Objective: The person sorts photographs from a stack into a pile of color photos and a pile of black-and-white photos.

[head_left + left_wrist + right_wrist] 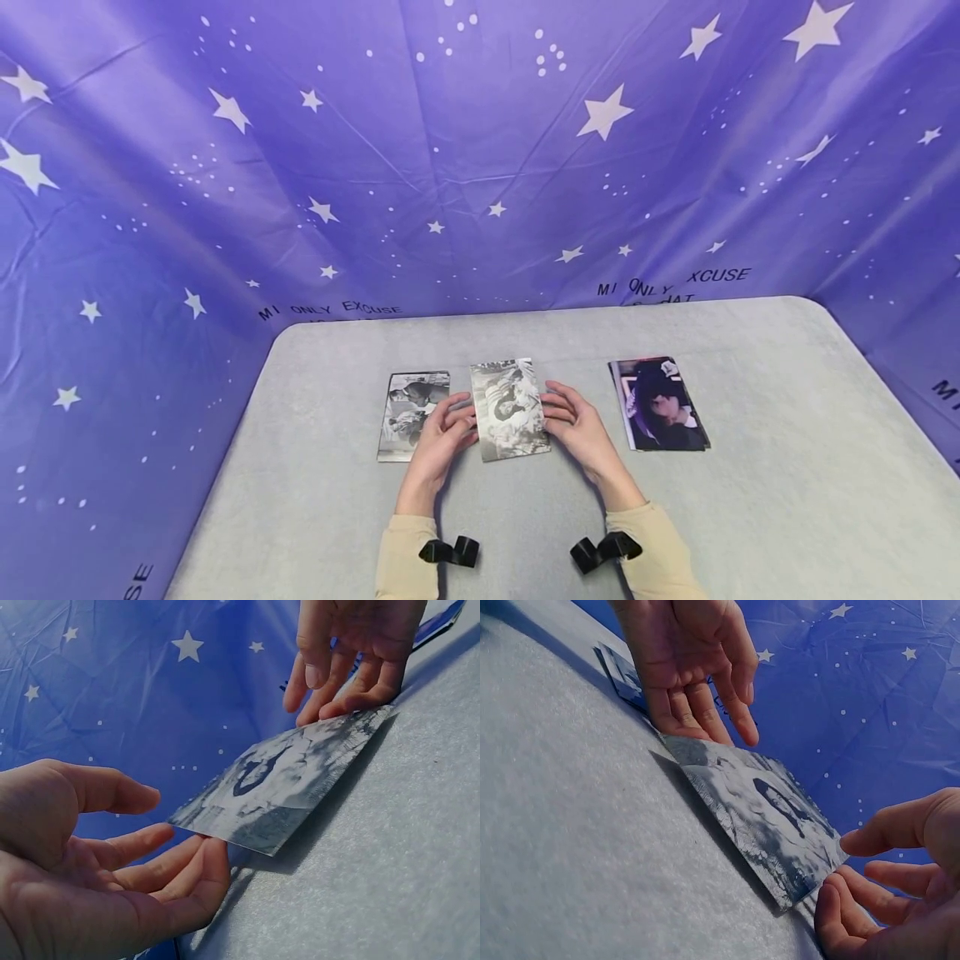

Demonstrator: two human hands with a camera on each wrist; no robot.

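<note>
A black-and-white photo card [512, 410] lies between the two hands, just above the table or on it; I cannot tell which. At its left edge, the fingertips of the left hand [444, 435] touch it, with the thumb apart from the card in the left wrist view. Opposite, the right hand [576, 429] touches the right edge with relaxed, bent fingers, its thumb raised off the card in that view. The card's picture [262, 776] faces up. Left of it, partly behind the left hand, sits a pile of black-and-white photo cards [405, 412].
A pile of coloured photo cards [663, 406], slightly fanned, lies to the right of the right hand. The grey table [315, 500] ends at a purple star-patterned cloth [420, 167] behind and at the sides. Black straps [450, 551] sit on both sleeved wrists.
</note>
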